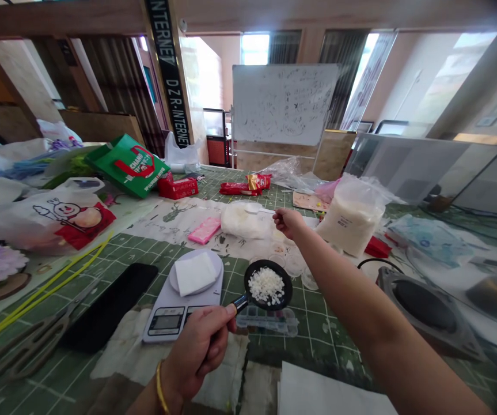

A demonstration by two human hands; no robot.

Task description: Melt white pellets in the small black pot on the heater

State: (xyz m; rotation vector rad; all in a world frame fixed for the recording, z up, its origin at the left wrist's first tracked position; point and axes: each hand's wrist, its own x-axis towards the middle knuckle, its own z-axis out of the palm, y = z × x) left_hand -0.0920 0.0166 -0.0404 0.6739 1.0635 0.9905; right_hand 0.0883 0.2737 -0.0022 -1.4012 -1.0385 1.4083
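Over the green gridded tablecloth point(330, 346), the left hand point(205, 340) grips the handle point(240, 304) of a small black frying pan point(287, 285), which holds white pellets point(266, 285) just right of the digital kitchen scale point(207, 298). Farther out, left of the clear bag of pale granules point(352, 218), the right hand point(288, 223) is closed around a white spoon point(253, 208) whose bowl overlaps a white bundle point(240, 223).
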